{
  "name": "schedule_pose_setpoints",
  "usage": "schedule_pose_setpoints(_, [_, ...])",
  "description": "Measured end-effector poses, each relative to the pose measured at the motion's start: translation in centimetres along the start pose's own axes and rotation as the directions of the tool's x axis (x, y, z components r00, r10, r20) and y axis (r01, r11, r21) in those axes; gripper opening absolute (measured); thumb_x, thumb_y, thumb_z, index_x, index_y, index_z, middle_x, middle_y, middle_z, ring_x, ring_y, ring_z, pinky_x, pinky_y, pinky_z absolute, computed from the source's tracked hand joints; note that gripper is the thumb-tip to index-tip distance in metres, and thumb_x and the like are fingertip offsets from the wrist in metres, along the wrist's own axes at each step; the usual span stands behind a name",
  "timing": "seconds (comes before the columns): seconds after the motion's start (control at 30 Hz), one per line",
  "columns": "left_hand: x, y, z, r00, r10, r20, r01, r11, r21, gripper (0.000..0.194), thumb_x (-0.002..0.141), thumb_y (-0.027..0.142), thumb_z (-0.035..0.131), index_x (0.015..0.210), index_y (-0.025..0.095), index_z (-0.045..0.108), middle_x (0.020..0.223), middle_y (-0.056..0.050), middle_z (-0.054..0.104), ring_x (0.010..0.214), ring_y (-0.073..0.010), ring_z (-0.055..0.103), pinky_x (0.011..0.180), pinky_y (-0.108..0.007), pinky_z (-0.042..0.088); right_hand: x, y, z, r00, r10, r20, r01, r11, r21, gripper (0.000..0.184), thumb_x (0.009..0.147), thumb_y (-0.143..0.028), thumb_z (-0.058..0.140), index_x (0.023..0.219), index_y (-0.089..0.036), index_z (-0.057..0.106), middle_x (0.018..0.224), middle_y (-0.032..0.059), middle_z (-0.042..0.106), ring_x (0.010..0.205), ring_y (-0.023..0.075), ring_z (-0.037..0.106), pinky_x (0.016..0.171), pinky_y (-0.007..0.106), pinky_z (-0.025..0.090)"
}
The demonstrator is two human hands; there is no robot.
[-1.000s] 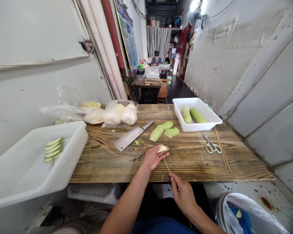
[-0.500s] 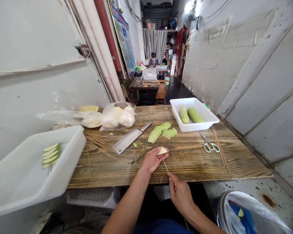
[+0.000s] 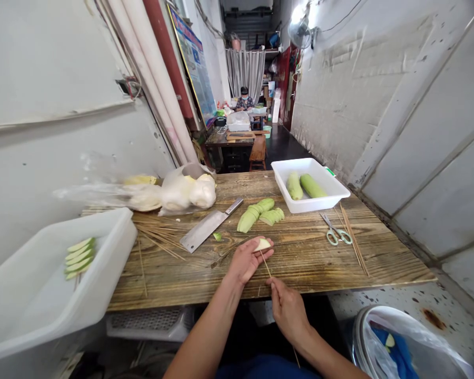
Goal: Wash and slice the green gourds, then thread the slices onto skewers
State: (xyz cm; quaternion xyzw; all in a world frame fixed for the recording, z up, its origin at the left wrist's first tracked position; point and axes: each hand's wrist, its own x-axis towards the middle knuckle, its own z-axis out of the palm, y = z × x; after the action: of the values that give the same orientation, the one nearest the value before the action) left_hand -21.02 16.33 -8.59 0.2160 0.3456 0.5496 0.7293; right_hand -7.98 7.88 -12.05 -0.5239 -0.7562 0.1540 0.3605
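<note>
My left hand (image 3: 248, 259) is closed around a pale half-round slice of zucchini (image 3: 263, 245), palm turned up, above the front of the wooden table. In my right hand (image 3: 287, 305) a thin bamboo skewer (image 3: 265, 263) is pinched; its tip meets the lower edge of the slice, and its tail runs down past my wrist. Whether the tip is inside the slice I cannot tell. Beyond my hands lie the cut zucchini slices (image 3: 255, 215), fanned in rows. A cleaver (image 3: 207, 226) rests to their left, with a small green offcut (image 3: 217, 237) beside it.
A white tub (image 3: 120, 258) at left holds skewered slices (image 3: 79, 258). Loose skewers (image 3: 158, 234) and bagged white produce (image 3: 187, 192) lie nearby. At right are a white tray (image 3: 312, 205) with two whole zucchini, scissors (image 3: 334, 231), more skewers (image 3: 354, 242) and a lined bin (image 3: 365, 342). One person sits far back.
The view has shifted slightly. My right hand has moved a little to the left with the skewer; my left hand keeps the slice in nearly the same place.
</note>
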Motion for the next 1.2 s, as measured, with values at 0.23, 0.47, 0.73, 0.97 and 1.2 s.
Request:
schedule_pose_setpoints(0.23, [-0.6, -1.3, 0.7, 0.998, -0.010, 0.068, 0.012, 0.999, -0.033, 0.017, 0.080, 0.019, 0.058, 0.092, 0.007, 0.062, 0.097, -0.016, 0.069, 0.095, -0.0237, 0.064, 0.092, -0.042, 0.047, 1.4, 0.2, 0.3, 0.999, 0.026, -0.024, -0.025, 0.999, 0.041, 0.034, 0.092, -0.020, 0.027, 0.087, -0.014, 0.060, 0.069, 0.0065, 0.068, 0.063, 0.0162, 0.066, 0.061, 0.023, 0.046])
schedule_pose_setpoints(0.47, [-1.4, -2.1, 1.4, 0.996, -0.051, 0.072, 0.049, 0.998, 0.026, 0.024, 0.076, 0.026, 0.064, 0.093, 0.009, 0.063, 0.096, -0.015, 0.069, 0.090, -0.0244, 0.066, 0.084, -0.038, 0.051, 3.0, 0.3, 0.3, 0.993, 0.107, -0.057, -0.102, 0.991, 0.086, 0.037, 0.092, -0.026, 0.028, 0.074, -0.015, 0.059, 0.061, 0.0051, 0.063, 0.051, 0.0144, 0.058, 0.053, 0.022, 0.039])
schedule_pose_setpoints(0.73, [-0.9, -2.6, 1.9, 0.999, 0.034, -0.027, -0.037, 0.995, -0.094, 0.022, 0.078, 0.023, 0.062, 0.095, 0.008, 0.062, 0.097, -0.015, 0.069, 0.094, -0.0237, 0.064, 0.090, -0.043, 0.048, 2.8, 0.5, -1.7, 0.986, 0.151, 0.071, -0.162, 0.969, 0.186, 0.036, 0.091, -0.033, 0.033, 0.075, -0.017, 0.060, 0.056, 0.0007, 0.060, 0.048, 0.0128, 0.053, 0.048, 0.021, 0.036])
schedule_pose_setpoints(0.97, [0.1, -1.6, 1.6, 0.999, -0.033, 0.034, 0.030, 0.997, 0.076, 0.034, 0.081, 0.036, 0.059, 0.100, 0.009, 0.062, 0.105, -0.018, 0.065, 0.093, -0.0242, 0.064, 0.086, -0.043, 0.048, 2.9, 1.7, -1.4, 0.994, 0.113, 0.008, -0.112, 0.973, 0.203, 0.036, 0.093, -0.032, 0.029, 0.083, -0.017, 0.061, 0.067, 0.0049, 0.066, 0.058, 0.0162, 0.062, 0.055, 0.023, 0.043])
schedule_pose_setpoints(1.2, [7.0, 0.5, -0.1, 0.850, 0.522, 0.078, -0.398, 0.536, 0.744, 0.026, 0.069, 0.010, 0.063, 0.093, 0.019, 0.068, 0.105, -0.009, 0.065, 0.109, -0.0241, 0.054, 0.105, -0.041, 0.029, 1.9, 3.2, -2.5, 0.977, 0.187, -0.100, -0.158, 0.957, 0.244, 0.040, 0.094, -0.036, 0.031, 0.087, -0.018, 0.065, 0.073, 0.0067, 0.070, 0.064, 0.0178, 0.066, 0.059, 0.024, 0.048])
